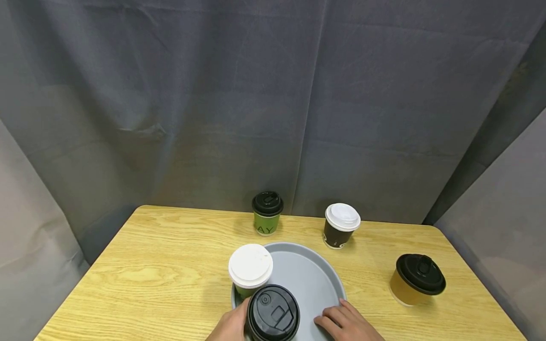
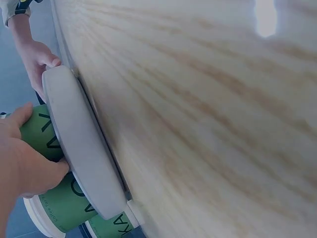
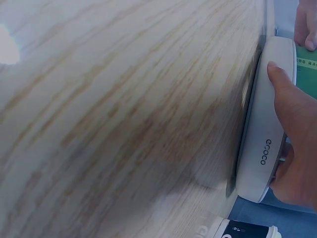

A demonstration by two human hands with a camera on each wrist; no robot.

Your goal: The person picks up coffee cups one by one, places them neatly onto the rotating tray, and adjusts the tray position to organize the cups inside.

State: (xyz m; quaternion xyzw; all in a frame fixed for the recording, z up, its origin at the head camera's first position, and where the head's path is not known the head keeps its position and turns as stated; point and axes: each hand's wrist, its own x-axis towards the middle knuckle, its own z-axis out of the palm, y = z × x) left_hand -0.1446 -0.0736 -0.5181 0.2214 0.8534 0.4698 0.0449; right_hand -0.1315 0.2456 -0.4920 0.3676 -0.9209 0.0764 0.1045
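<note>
My left hand (image 1: 232, 324) grips a green paper cup (image 2: 37, 133) with a black lid (image 1: 274, 313), over the near left part of a round grey tray (image 1: 307, 272). Whether this cup's base touches the tray is hidden by the tray's wall. Just beyond it, a green cup with a white lid (image 1: 250, 266) stands upright at the tray's left side. At the tray's near right edge, my right hand (image 1: 347, 324) holds the rim. Its thumb (image 3: 280, 79) lies on the outer wall and the other fingers reach inside.
Behind the tray stand a green cup with a black lid (image 1: 267, 213) and a black cup with a white lid (image 1: 340, 225). A yellow-brown cup with a black lid (image 1: 415, 280) is at the right. Grey cloth (image 1: 239, 109) hangs behind the wooden table (image 1: 141, 270).
</note>
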